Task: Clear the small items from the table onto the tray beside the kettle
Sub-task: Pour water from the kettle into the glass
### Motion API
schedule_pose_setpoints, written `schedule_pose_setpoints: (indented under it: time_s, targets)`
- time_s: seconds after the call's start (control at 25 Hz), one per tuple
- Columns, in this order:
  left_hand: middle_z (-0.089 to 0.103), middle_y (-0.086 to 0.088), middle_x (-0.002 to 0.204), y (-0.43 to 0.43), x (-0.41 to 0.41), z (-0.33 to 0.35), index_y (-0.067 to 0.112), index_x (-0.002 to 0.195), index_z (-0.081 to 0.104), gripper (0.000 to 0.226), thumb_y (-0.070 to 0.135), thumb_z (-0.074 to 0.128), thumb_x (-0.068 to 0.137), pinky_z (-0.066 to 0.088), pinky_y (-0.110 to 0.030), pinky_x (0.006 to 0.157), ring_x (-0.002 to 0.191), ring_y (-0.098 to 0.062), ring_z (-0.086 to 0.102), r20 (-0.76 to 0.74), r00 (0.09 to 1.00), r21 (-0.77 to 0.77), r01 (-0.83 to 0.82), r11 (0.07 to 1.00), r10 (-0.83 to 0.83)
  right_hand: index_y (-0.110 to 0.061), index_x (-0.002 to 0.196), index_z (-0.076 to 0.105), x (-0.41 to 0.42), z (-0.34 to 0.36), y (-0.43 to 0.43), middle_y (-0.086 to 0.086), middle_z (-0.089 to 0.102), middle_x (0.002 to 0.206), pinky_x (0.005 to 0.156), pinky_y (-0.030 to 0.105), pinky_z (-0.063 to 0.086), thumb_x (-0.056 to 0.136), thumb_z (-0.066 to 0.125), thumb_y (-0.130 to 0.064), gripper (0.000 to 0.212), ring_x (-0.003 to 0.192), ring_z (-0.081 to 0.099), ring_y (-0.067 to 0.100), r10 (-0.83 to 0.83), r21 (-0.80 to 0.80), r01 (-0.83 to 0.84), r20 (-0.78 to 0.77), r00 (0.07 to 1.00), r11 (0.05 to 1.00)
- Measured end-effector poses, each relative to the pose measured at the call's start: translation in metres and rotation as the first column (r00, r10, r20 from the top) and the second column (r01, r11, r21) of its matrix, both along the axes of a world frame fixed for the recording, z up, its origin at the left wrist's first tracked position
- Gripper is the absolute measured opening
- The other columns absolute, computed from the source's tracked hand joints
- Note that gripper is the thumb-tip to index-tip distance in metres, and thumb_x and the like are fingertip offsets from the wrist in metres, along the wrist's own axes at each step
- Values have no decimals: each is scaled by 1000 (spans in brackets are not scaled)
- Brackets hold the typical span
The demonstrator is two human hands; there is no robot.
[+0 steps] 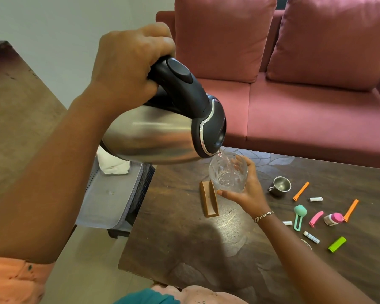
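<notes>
My left hand [130, 62] grips the black handle of a steel kettle [158, 137], tilted with its spout over a clear glass [228, 174]; water runs into the glass. My right hand [248, 191] holds that glass above the dark wooden table [184, 238]. A grey tray [105, 205] lies left of the table, below the kettle, with a crumpled white tissue [112, 165] on it. Small items lie at the table's right: a little steel cup [281, 186], two orange clips [301, 190], a teal clip [298, 216], a pink clip [316, 218], a green clip [337, 244], several small batteries [315, 199] and a pink-capped object [333, 218].
A brown rectangular holder [209, 201] lies on the table just left of the glass. A red sofa [305, 95] with two cushions stands behind the table. A brown wooden surface [15, 110] is at the far left, with tiled floor below.
</notes>
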State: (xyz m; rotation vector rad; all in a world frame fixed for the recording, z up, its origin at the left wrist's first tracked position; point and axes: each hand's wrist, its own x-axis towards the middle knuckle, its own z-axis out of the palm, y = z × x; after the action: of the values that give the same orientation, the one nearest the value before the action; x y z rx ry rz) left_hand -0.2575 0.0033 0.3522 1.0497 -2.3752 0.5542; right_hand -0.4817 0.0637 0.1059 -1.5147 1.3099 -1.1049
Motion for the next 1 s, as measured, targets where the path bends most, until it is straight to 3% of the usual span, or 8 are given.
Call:
schedule_pose_setpoints:
  time_s: [0.2, 0.32, 0.4, 0.52, 0.64, 1.0]
  targets:
    - [65, -17, 84, 0, -3, 1, 0, 82, 63, 26, 14, 43, 73, 33, -27, 59, 64, -35, 56, 20, 1000, 1, -1, 1000, 1, -26, 123, 28, -3, -2, 1, -13, 43, 120, 90, 0, 37, 47, 76, -43, 92, 114, 44, -2, 5, 7, -5, 5, 1000, 1000]
    - [65, -17, 84, 1, -4, 0, 0, 82, 62, 27, 15, 42, 73, 32, -27, 59, 63, -35, 56, 25, 1000, 4, -1, 1000, 1, -26, 123, 27, -6, -5, 3, -8, 44, 121, 93, 10, 37, 50, 85, -29, 93, 115, 46, 9, 1, 8, -1, -10, 1000, 1000]
    - [64, -16, 83, 2, -6, 0, 1, 81, 62, 22, 11, 44, 72, 32, -28, 57, 62, -35, 55, 34, 999, 9, -8, 1000, 8, -30, 121, 27, -6, -6, 5, -4, 44, 123, 96, 16, 37, 49, 82, -30, 91, 116, 46, 10, -5, 11, 5, -7, 1000, 1000]
    - [65, -17, 83, 3, -6, 0, 0, 81, 62, 23, 10, 44, 72, 33, -28, 57, 62, -36, 56, 51, 999, 1, -5, 1000, 5, -37, 116, 29, -6, -6, 7, -6, 43, 121, 94, 10, 37, 48, 82, -31, 86, 114, 46, 4, -2, 21, 2, 0, 1000, 1000]
    - [65, -19, 84, 3, -6, 1, -2, 82, 62, 28, 14, 41, 74, 33, -28, 58, 64, -37, 57, 62, 998, -7, 7, 1000, -7, -30, 119, 28, -7, -8, 7, -3, 43, 122, 91, 5, 35, 52, 84, -20, 88, 115, 46, 11, -1, 11, 2, -29, 1000, 1000]
    - [65, -18, 84, 1, -9, 4, -1, 82, 62, 29, 14, 39, 72, 41, -35, 54, 65, -40, 58, 74, 997, -20, -3, 1000, 5, -27, 122, 27, -10, -12, 7, -2, 44, 123, 90, 1, 35, 51, 82, -23, 90, 117, 45, 11, 5, 35, -5, -13, 1000, 999]
